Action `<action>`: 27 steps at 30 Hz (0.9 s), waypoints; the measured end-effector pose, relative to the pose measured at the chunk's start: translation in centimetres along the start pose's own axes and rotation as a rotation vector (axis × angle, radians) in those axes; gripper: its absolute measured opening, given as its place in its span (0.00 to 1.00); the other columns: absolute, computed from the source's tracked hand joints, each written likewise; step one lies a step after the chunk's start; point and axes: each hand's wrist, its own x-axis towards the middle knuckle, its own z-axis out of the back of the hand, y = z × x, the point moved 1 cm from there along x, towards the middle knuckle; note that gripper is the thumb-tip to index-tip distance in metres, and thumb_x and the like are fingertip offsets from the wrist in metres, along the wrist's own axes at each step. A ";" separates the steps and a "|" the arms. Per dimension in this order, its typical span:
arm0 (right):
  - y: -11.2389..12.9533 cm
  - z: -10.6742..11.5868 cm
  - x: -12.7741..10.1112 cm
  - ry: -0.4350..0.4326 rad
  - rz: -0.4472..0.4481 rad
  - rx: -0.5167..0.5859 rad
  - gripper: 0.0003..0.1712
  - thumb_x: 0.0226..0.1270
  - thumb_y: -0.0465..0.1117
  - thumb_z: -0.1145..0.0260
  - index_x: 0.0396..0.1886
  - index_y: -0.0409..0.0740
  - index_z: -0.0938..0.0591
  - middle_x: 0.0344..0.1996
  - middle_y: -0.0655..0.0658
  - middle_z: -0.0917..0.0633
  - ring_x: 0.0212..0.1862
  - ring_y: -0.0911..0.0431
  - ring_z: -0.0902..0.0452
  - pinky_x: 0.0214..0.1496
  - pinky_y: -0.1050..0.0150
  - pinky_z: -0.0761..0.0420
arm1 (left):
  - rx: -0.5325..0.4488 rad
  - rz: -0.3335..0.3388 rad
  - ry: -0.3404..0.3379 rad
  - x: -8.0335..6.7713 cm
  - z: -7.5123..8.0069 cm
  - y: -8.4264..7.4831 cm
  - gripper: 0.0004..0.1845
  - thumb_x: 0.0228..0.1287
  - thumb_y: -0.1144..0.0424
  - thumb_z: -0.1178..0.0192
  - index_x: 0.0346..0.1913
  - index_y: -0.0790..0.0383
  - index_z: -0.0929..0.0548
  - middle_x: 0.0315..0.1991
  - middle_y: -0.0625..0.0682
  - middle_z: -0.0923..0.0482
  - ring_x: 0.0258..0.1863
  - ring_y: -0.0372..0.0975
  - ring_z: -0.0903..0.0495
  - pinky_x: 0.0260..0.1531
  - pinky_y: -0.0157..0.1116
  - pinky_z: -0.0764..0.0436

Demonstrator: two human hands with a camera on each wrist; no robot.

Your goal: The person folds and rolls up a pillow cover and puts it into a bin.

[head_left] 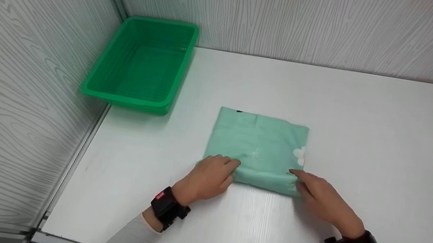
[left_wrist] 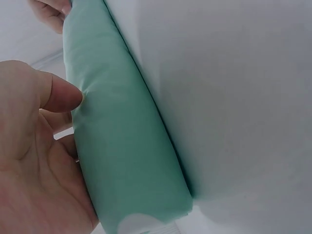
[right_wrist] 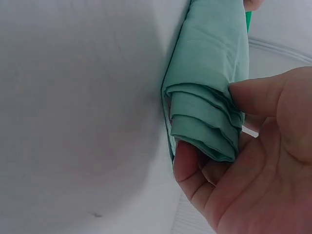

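A mint-green cloth [head_left: 257, 142], folded into a flat square with a white flower print at its right side, lies on the white table. Its near edge is turned over into a thick fold [left_wrist: 122, 141]. My left hand [head_left: 210, 177] grips the left part of that fold, thumb [left_wrist: 66, 95] pressing into the fabric and fingers partly hidden behind it. At the other end, my right hand [head_left: 321, 198] pinches the fold. The right wrist view shows stacked cloth layers [right_wrist: 204, 117] between the right thumb [right_wrist: 258, 95] and curled fingers.
A green plastic basket [head_left: 171, 102] stands at the table's back left, near the corner of two wood-grain panels. The white tabletop [head_left: 391, 139] stretches right of the cloth. Black devices are strapped on both wrists.
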 end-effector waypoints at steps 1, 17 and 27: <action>0.0 0.0 0.0 -0.001 -0.009 0.004 0.22 0.74 0.37 0.49 0.65 0.40 0.29 0.61 0.42 0.24 0.63 0.45 0.30 0.62 0.45 0.31 | 0.009 0.005 -0.003 0.1 -0.1 0.1 0.16 0.70 0.62 0.57 0.54 0.58 0.24 0.35 0.49 0.22 0.32 0.41 0.24 0.29 0.37 0.25; -0.8 0.1 0.0 -0.196 -0.085 -0.121 0.25 0.70 0.44 0.39 0.62 0.36 0.28 0.43 0.42 0.22 0.40 0.50 0.24 0.43 0.51 0.25 | 0.162 0.032 -0.244 0.4 -0.2 0.5 0.15 0.68 0.65 0.48 0.56 0.58 0.23 0.49 0.53 0.23 0.52 0.46 0.25 0.50 0.48 0.28; -1.0 -0.2 0.5 -0.357 -0.075 -0.212 0.30 0.60 0.42 0.30 0.60 0.38 0.28 0.44 0.37 0.23 0.34 0.50 0.28 0.32 0.54 0.26 | 0.190 -0.114 -0.286 -1.0 -0.1 -1.1 0.15 0.59 0.65 0.38 0.50 0.62 0.19 0.51 0.55 0.22 0.55 0.48 0.24 0.54 0.49 0.27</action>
